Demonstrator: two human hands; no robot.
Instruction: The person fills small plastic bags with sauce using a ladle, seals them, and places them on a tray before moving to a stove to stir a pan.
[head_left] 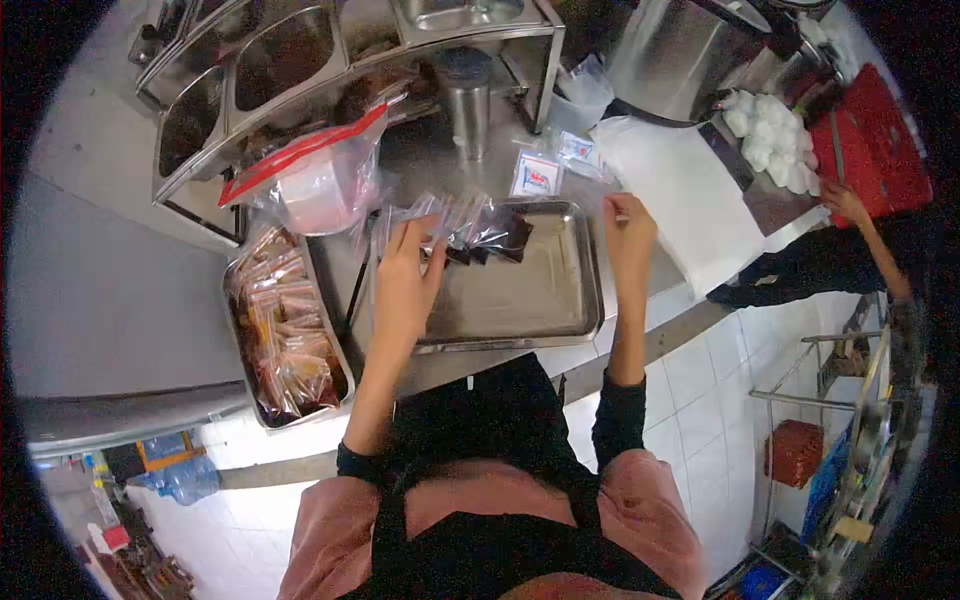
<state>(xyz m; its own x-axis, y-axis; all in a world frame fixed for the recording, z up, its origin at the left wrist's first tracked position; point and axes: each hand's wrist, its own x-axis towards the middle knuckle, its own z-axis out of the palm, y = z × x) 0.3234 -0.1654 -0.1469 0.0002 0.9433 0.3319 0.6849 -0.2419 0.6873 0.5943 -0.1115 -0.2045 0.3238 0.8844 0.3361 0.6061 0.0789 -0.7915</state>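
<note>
Nearest the wearer, just short of the shallow metal tray (530, 300), hung a black apron (470, 410). To the left of the shallow tray, slightly askew, a deeper tray (332, 320) was packed along its length with filled clear packets (290, 330), some dark and some reddish or orange. The shallow tray sat at the near edge of the desk (425, 160) and looked only partly filled: a short row of clear sachets with dark contents (485, 235) lay across its far left part. By that look the deeper tray was well stocked and the shallow one had room for many more. The left hand (398, 285) was at the left end of the row, its grip narrow, thumb and fingers about the clear plastic; whether it pinched a sachet could not be told. The right hand (630, 235) was just beside the shallow tray's right rim, its grip nearly closed, and whether it held anything small could not be told. Beyond the shallow tray lay a red-topped zip bag (325, 185) to the left, two small printed packets (537, 175) and a steel tumbler (470, 120). To its right, a white sheet (670, 190) lay spread, and past that a co-worker's hand (848, 203) was beside a red bag (870, 150).
</note>
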